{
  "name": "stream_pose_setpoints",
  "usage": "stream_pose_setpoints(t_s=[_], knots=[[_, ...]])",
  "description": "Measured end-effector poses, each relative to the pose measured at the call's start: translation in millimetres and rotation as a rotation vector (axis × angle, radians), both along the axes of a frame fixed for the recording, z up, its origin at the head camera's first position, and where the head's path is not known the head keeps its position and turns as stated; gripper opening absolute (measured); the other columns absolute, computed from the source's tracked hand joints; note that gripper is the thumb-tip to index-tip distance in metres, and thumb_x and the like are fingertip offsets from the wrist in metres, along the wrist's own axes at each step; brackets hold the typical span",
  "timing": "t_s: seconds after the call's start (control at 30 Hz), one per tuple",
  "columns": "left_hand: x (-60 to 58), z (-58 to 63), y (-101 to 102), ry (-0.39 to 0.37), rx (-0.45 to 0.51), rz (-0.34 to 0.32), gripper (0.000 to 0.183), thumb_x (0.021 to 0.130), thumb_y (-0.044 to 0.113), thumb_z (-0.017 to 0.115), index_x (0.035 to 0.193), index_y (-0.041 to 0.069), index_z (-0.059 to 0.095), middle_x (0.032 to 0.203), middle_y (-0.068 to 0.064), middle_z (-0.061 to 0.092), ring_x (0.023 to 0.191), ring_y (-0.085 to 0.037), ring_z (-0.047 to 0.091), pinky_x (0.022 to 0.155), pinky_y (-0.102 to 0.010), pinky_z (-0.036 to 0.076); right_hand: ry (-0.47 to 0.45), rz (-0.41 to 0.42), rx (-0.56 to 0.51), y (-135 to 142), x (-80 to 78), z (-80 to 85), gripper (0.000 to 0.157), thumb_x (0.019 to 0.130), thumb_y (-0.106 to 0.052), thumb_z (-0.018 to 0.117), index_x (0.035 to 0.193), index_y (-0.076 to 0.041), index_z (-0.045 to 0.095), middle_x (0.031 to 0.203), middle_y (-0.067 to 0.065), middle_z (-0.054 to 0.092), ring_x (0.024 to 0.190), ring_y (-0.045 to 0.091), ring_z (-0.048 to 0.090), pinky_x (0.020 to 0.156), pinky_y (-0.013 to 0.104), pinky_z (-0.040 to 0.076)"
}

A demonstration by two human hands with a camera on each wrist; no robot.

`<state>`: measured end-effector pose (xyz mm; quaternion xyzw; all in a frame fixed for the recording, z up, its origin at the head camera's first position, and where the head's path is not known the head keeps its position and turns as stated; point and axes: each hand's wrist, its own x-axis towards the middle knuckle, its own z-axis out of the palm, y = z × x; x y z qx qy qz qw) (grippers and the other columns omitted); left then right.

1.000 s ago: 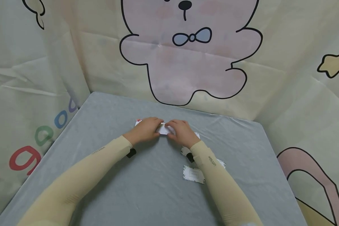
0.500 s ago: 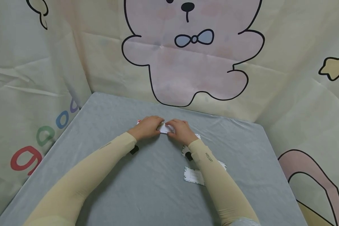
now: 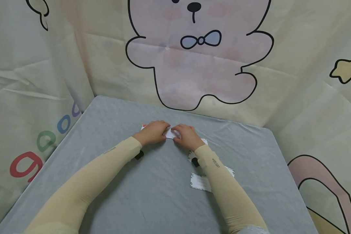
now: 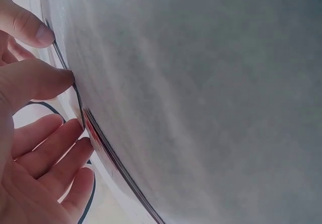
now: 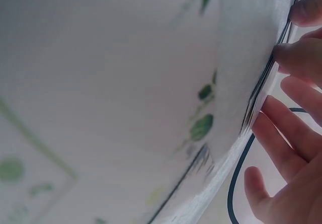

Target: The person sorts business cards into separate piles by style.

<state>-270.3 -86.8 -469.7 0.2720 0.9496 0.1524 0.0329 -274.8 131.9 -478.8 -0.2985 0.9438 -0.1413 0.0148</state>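
Note:
Near the far side of the table, a white card (image 3: 171,133) lies between both hands. My left hand (image 3: 152,132) holds its left end, with the thumb (image 4: 43,82) at the near edge and fingers at the far edge. My right hand (image 3: 188,136) pinches the right end the same way. Both wrist views show the card edge-on as a thin dark line. Partly hidden by the left hand is a red-patterned card (image 3: 143,125); in the left wrist view thin stacked edges with red (image 4: 106,144) show beside the fingers. Most of the held card's face is covered.
White cards with leafy green borders lie to the right: one (image 3: 205,141) behind the right wrist, one (image 3: 190,157) beside it, one (image 3: 200,182) nearer, and another (image 3: 230,170) partly under the forearm. A grey cloth (image 3: 152,195) covers the table; printed curtains (image 3: 111,78) stand behind.
The head view has shifted slightly and the left forearm sits a little further right. Both hands keep the same hold on the card.

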Motion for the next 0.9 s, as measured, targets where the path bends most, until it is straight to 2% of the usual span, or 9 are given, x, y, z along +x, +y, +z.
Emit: stream_pose_setpoints(t_s=[0.5,0.77,0.9], knots=[[-1.3,-0.9,1.4,-0.001,-0.027,0.008,0.051,0.1,0.022,0.075,0.146,0.003,0.063,0.144,-0.015,0.068,0.133,-0.032,0.065,0.113,-0.052,0.053,-0.006,-0.018,0.018,-4.8,0.1,-2.0,0.039,0.101,-0.026,0.077,0.139,-0.017,0.071,0.142,0.007,0.069,0.138,0.027,0.063,0.111,0.061,0.046],[-2.8,-4.3,1.3,-0.001,-0.034,0.008,0.052,0.101,0.023,0.074,0.148,0.004,0.061,0.146,-0.015,0.067,0.137,-0.032,0.063,0.116,-0.053,0.051,-0.015,-0.008,0.01,-2.7,-1.8,-2.9,0.041,0.101,-0.027,0.077,0.14,-0.017,0.07,0.143,0.008,0.068,0.139,0.028,0.062,0.111,0.062,0.047],[-0.6,-3.1,4.2,0.022,-0.048,0.003,0.054,0.099,0.021,0.075,0.148,0.003,0.061,0.145,-0.015,0.067,0.135,-0.033,0.064,0.114,-0.053,0.052,-0.023,-0.007,0.0,2.2,-1.3,-0.8,0.045,0.1,-0.029,0.076,0.142,-0.015,0.069,0.145,0.007,0.068,0.139,0.029,0.062,0.111,0.063,0.046]])
